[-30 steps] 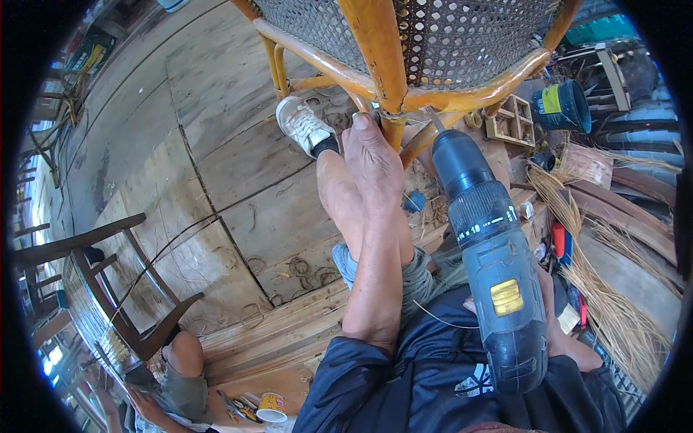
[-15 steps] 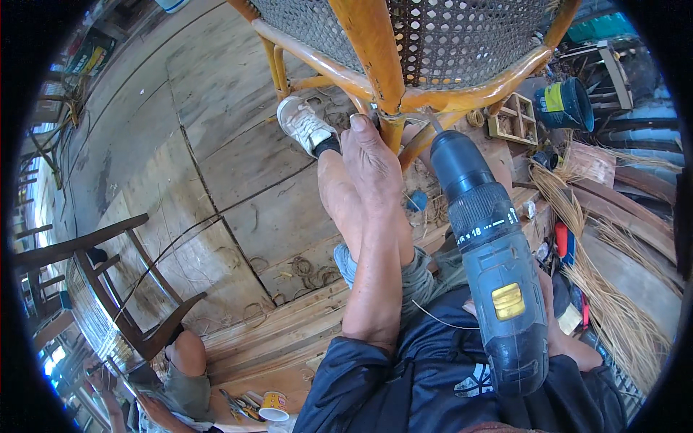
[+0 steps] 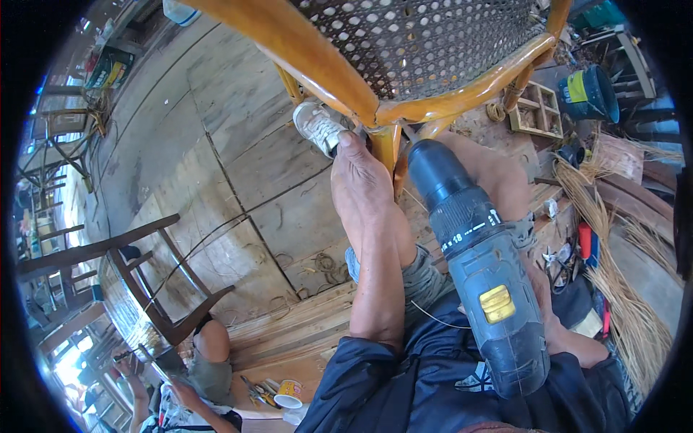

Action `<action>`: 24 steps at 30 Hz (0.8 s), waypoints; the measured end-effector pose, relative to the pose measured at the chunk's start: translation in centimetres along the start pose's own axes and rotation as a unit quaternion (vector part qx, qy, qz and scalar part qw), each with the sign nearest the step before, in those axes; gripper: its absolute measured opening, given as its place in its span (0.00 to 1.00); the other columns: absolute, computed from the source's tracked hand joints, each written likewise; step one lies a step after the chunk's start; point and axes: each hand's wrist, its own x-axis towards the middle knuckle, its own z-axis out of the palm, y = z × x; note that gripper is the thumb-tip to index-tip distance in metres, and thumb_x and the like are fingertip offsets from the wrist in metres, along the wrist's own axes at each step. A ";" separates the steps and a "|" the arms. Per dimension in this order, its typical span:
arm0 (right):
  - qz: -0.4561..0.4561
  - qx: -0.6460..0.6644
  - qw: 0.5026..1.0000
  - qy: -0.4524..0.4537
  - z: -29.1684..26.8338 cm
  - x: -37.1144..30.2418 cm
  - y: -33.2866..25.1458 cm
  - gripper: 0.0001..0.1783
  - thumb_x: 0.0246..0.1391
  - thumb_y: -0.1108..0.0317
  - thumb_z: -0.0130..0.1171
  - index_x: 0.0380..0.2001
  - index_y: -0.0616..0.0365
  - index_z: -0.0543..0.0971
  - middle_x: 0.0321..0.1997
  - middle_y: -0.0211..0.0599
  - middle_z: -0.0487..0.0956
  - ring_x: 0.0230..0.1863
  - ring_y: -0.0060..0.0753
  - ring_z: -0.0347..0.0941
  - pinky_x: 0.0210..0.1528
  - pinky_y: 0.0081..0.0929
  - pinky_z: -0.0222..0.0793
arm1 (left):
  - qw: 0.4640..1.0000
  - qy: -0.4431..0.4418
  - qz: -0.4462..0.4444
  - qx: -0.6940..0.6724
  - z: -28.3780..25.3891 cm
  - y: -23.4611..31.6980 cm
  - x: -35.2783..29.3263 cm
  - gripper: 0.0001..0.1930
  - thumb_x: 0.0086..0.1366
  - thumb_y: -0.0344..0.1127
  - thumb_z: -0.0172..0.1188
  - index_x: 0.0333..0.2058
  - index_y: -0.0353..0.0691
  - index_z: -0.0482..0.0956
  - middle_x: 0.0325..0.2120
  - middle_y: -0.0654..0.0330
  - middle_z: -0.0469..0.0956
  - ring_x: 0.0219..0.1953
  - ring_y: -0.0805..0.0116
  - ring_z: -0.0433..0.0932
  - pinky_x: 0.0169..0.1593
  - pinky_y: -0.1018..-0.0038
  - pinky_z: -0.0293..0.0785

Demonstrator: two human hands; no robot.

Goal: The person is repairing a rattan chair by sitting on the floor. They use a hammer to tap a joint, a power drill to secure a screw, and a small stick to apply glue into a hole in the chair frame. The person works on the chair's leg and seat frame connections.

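A chair (image 3: 462,108) of glossy yellow-brown cane poles with a woven mesh panel stands before me. My left hand (image 3: 367,180) is closed at its leg (image 3: 385,148), just below the joint; the thumb shows, but the other fingers are hidden. In my right hand is a blue-black cordless drill (image 3: 484,252) with a yellow patch, its chuck pointing up at the joint. The short bit (image 3: 408,133) reaches the pole junction beside the leg; whether it has entered the wood I cannot tell. The drill's body covers the fingers of my right hand (image 3: 545,307).
To the right are a divided wooden box (image 3: 535,112), a dark bucket (image 3: 588,94) and long cane strands (image 3: 613,296). A dark wooden chair frame (image 3: 170,289) is at left, near another person's knee (image 3: 211,340). A paper cup (image 3: 289,392) and pliers (image 3: 260,393) lie at the lower edge.
The chair has tilted and sits lower in view, with its near pole now slanting to the upper left. The drill has shifted slightly left, its chuck closer to the leg. My left hand stays by the joint.
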 end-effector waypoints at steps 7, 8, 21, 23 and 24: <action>-0.054 -0.079 0.995 -0.034 -1.7 1.0 0.1 0.32 0.40 0.62 0.67 0.49 0.62 0.67 0.39 0.46 0.77 0.41 0.43 0.76 0.44 0.33 0.71 | 1.000 -0.010 0.002 0.001 -1.0 -0.9 0.5 0.26 0.71 0.53 0.36 0.50 0.33 0.66 0.38 0.53 0.75 0.36 0.66 0.77 0.43 0.72 0.74; -0.057 -0.106 0.992 -0.033 -1.9 1.2 -0.1 0.32 0.40 0.62 0.67 0.48 0.62 0.67 0.39 0.47 0.77 0.41 0.46 0.76 0.43 0.34 0.71 | 1.000 0.000 -0.006 0.011 -0.5 -0.9 0.4 0.26 0.71 0.53 0.36 0.50 0.33 0.66 0.38 0.53 0.75 0.36 0.66 0.77 0.43 0.72 0.74; -0.150 -0.145 0.975 -0.073 -3.6 2.0 0.2 0.32 0.40 0.61 0.66 0.48 0.62 0.67 0.39 0.52 0.75 0.40 0.54 0.75 0.41 0.39 0.71 | 0.974 0.068 0.097 0.192 -2.9 -5.1 3.9 0.25 0.71 0.51 0.35 0.47 0.32 0.67 0.35 0.54 0.76 0.33 0.66 0.76 0.40 0.72 0.73; -0.152 -0.155 0.973 -0.074 -3.8 2.1 0.2 0.32 0.40 0.61 0.66 0.48 0.62 0.67 0.39 0.52 0.75 0.40 0.54 0.75 0.41 0.40 0.71 | 0.970 0.070 0.104 0.207 -2.9 -5.5 4.2 0.25 0.71 0.50 0.35 0.47 0.32 0.67 0.35 0.54 0.76 0.33 0.66 0.76 0.39 0.71 0.73; -0.151 -0.161 0.973 -0.064 -4.0 2.3 0.3 0.32 0.40 0.61 0.66 0.48 0.62 0.67 0.39 0.52 0.75 0.40 0.54 0.75 0.41 0.40 0.71 | 0.970 0.060 0.103 0.211 -2.5 -6.4 4.7 0.25 0.71 0.50 0.35 0.47 0.32 0.67 0.34 0.54 0.76 0.33 0.66 0.76 0.39 0.71 0.73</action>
